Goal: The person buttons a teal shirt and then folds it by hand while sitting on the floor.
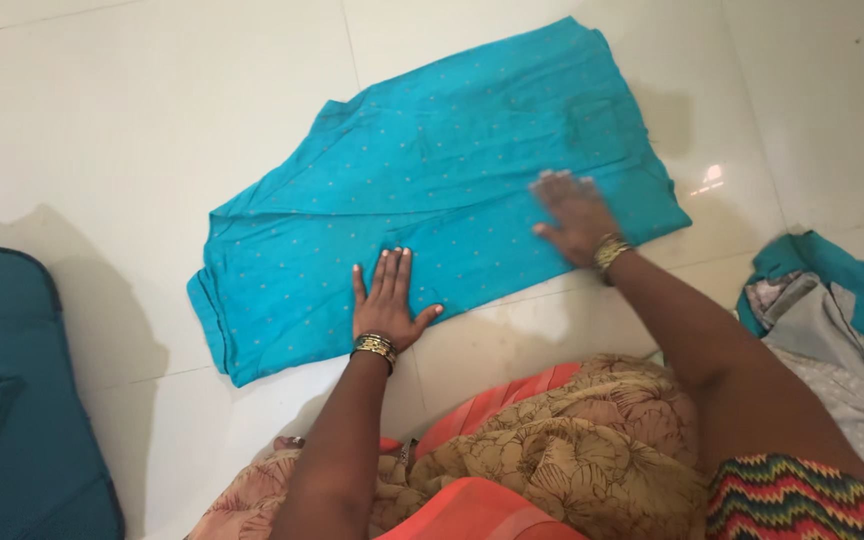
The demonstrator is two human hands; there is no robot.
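Left hand [384, 300] flat, fingers spread, pressing near edge of the turquoise dotted cloth [422, 170] laid folded on the white tile floor [132, 120]. Right hand [574, 212] also open, palm down, blurred, further along the cloth. Risk: tiles look slick, so an uneven push could slide or bunch the fold. Clothes pile [832, 310] far right.

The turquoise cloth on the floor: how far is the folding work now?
Done: the turquoise cloth lies flat on the white tiled floor in a folded, roughly oblong shape. In hand: the left hand and the right hand both press on it, palms down with fingers open; the right one is blurred. Left: it is still wide, and a heap of other clothes waits at the right.
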